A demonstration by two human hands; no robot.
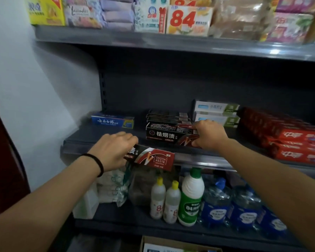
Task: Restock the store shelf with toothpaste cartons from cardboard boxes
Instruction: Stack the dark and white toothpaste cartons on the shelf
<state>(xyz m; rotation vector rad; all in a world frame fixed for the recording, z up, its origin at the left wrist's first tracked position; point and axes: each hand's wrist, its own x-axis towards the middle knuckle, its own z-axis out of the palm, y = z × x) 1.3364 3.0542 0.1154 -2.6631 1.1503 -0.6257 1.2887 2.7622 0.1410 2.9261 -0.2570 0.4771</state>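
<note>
Black-and-red toothpaste carton [151,159] is gripped at its left end by the left hand [115,150], in front of the middle shelf's edge [198,159]. Right hand [210,134] grasps the front carton [171,136] of a matching, seemingly stacked row on that shelf.

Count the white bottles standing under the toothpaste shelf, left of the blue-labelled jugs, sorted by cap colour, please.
Yellow-capped bottles: 2
Green-capped bottle: 1
Total: 3
</note>
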